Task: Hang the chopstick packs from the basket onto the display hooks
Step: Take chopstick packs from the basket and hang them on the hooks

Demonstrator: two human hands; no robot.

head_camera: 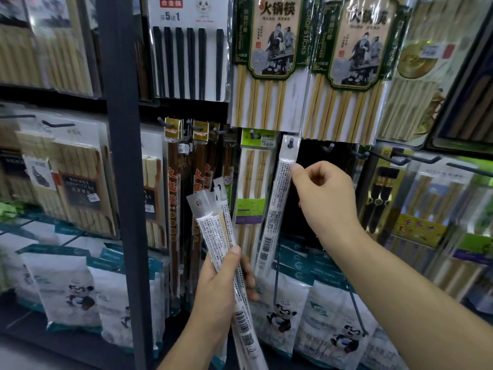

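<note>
A slim clear chopstick pack with a white printed label hangs from a dark display hook through its top hole. My right hand pinches that pack's right edge near the top, between thumb and forefinger. My left hand is lower and to the left, shut around a bundle of several similar slim packs that fan upward with their hang holes free. The basket is not in view.
Empty hooks stick out to the right of the hung pack. Brown chopstick packs and a green bamboo pack hang to the left. A dark shelf post stands at left. Panda-printed bags sit below.
</note>
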